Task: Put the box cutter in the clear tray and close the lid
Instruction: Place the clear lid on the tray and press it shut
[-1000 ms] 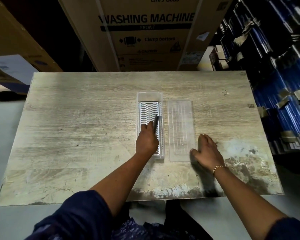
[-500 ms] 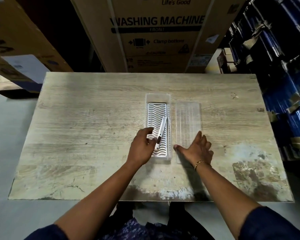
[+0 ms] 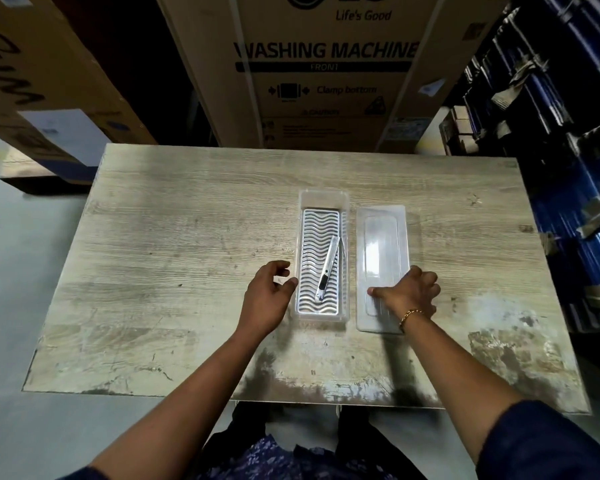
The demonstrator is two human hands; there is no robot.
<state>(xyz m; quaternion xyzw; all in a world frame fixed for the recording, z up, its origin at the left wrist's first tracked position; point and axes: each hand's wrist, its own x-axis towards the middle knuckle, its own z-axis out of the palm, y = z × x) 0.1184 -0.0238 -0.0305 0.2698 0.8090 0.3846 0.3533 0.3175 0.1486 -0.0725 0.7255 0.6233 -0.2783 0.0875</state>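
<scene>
Cutter (image 3: 327,268) lies slantwise in the tray (image 3: 323,197); my left hand (image 3: 267,299) is empty, fingers loose; my right fingers (image 3: 376,292) press the lid (image 3: 381,244), lying lengthwise just right of the tray on the counter (image 3: 187,237).

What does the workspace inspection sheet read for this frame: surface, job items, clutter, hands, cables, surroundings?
Surface: wooden table, worn and stained, pale patches along the near edge.
Job's things: box cutter lies diagonally in the clear tray on its wavy liner; lid flat on the table beside the tray, on its right, not yet on.
Clutter: nothing seen.
Hands: left hand open, just left of the tray, holding nothing; right hand on the lid's near end, thumb on top, grip not clear.
Cables: nothing seen.
Surroundings: washing machine carton behind the table, more cartons at left, blue stacked goods at right.
</scene>
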